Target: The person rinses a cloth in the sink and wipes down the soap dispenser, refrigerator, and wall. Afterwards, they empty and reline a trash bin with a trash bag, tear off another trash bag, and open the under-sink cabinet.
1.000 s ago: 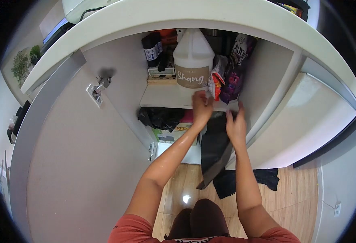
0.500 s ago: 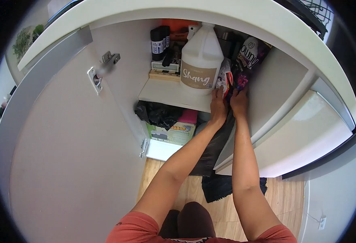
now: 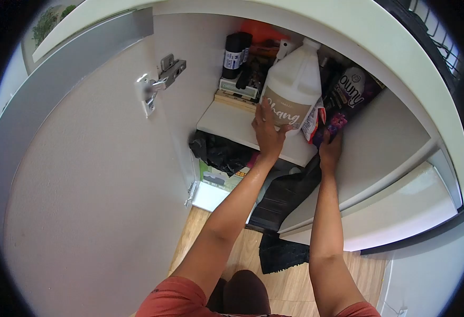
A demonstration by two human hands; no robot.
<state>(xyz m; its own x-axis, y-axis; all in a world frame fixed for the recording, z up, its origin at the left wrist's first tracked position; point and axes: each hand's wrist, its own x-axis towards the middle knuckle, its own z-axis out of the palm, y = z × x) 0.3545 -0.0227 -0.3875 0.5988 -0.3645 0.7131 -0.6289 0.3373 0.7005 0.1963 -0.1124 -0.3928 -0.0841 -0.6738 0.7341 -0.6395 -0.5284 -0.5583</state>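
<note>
On the upper shelf stands a large white jug [image 3: 295,79] with a brown label. My left hand [image 3: 268,132] lies against the lower front of the jug, fingers apart. Beside the jug, a dark purple Downy pack [image 3: 348,98] leans toward the cabinet's right wall. My right hand [image 3: 330,150] is at the bottom of this pack, its fingers partly hidden. Between jug and pack sits a small red and white packet [image 3: 313,124]. Below the shelf edge, a black sheet [image 3: 285,198] hangs down behind my forearms.
Black rolls [image 3: 233,57] and a small box [image 3: 239,89] are at the shelf's left. A black bag [image 3: 221,153] lies on a green box [image 3: 215,177] below. The cabinet door [image 3: 94,174] is open at left. A dark mat [image 3: 282,253] is on the floor.
My left hand has moved from the small packet to the front of the jug. My right hand remains by the base of the Downy pack. The view has shifted and tilted.
</note>
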